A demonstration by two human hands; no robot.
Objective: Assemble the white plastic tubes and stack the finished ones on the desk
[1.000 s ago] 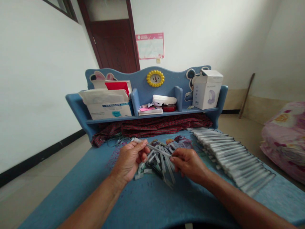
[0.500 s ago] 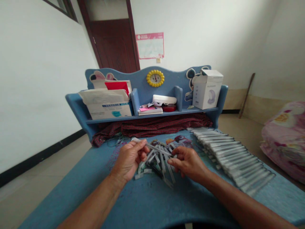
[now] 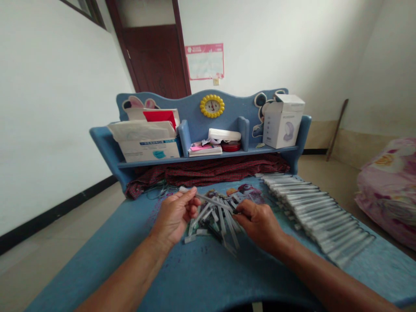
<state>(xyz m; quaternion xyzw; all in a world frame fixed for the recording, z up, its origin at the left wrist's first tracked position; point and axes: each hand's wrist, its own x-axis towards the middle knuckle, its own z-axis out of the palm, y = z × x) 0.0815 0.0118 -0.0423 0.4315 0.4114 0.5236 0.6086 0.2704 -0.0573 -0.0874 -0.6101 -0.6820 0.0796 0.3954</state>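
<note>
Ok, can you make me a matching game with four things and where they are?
Things:
1. thin clear tube
2. row of pen-like sticks
3. yellow flower dial
4. red checked cloth

Places:
A. beneath the shelf
B. pinched in the left hand
C. on the right side of the table
D. on the shelf's back panel

Pairs: 1-B, 2-C, 3-D, 4-A

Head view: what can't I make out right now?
All in the head view:
- Tube: part covered by the left hand.
- Dark piece: small, partly covered by the right hand.
- Loose pile: lower pieces buried under upper ones.
- Poster: print too small.
</note>
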